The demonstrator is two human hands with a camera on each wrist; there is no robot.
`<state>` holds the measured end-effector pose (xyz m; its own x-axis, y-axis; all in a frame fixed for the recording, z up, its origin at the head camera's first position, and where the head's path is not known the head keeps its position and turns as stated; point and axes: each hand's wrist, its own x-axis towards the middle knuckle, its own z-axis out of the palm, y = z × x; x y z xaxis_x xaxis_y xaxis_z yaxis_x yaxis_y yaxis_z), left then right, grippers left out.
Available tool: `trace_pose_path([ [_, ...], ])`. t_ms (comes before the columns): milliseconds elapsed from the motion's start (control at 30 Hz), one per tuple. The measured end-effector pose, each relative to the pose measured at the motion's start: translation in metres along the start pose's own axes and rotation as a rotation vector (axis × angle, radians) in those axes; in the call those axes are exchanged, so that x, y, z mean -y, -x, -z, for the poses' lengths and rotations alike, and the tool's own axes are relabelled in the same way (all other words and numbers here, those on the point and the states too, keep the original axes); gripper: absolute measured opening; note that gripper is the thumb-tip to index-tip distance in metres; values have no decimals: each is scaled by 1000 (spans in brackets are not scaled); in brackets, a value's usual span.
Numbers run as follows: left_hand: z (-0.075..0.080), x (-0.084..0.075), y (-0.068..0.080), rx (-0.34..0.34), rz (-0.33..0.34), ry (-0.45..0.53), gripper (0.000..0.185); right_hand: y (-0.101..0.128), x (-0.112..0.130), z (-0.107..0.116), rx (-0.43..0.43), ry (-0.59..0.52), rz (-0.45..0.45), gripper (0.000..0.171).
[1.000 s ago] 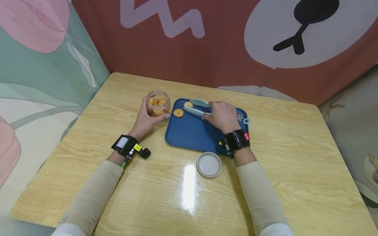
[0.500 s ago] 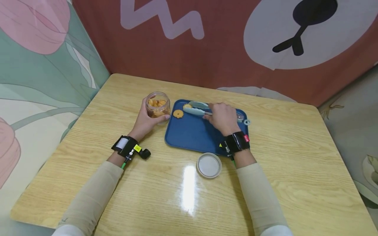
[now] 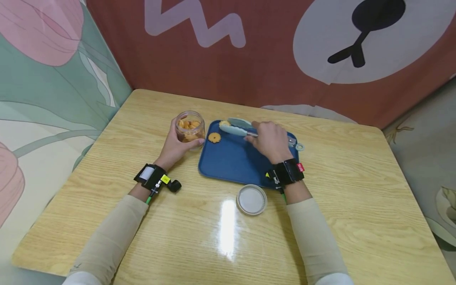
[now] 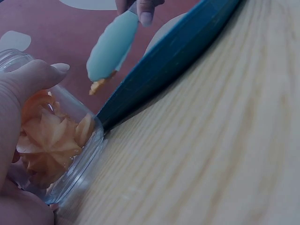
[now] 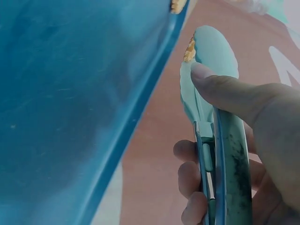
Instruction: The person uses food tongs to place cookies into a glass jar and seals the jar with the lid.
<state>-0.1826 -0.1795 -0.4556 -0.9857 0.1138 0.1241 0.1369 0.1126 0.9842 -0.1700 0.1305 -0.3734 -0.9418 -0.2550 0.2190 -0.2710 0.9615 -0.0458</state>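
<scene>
My left hand [image 3: 173, 145] grips a clear jar [image 3: 192, 137] standing on the table by the tray's left edge. Through its wall, in the left wrist view, ridged orange-brown cookies [image 4: 49, 140] show. My right hand [image 3: 269, 141] holds light-blue-tipped tongs [image 3: 233, 130], thumb on one arm and fingers curled round the other. Between the tong tips sits a cookie [image 5: 190, 50], partly hidden by them. In the left wrist view, the tongs and this cookie show above the tray's rim. A round cookie [image 3: 214, 137] lies at the left of the blue tray [image 3: 231, 162].
A round white lid [image 3: 251, 200] lies on the wooden table [image 3: 171, 233], just in front of the tray. Behind the table hangs a reddish-brown printed backdrop [image 3: 267, 67]. The tongs' ring end [image 3: 300, 147] reaches past the tray's right edge.
The tongs have closed in around the cookie, and it has shifted slightly left and toward the far side with them. My left hand and the jar have stayed in place.
</scene>
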Motion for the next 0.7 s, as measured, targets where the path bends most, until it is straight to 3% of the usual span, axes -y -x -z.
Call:
trace_pose_path([
  [700, 0, -1, 1, -2, 3, 0, 97, 3, 19, 33, -146, -4, 80, 48],
])
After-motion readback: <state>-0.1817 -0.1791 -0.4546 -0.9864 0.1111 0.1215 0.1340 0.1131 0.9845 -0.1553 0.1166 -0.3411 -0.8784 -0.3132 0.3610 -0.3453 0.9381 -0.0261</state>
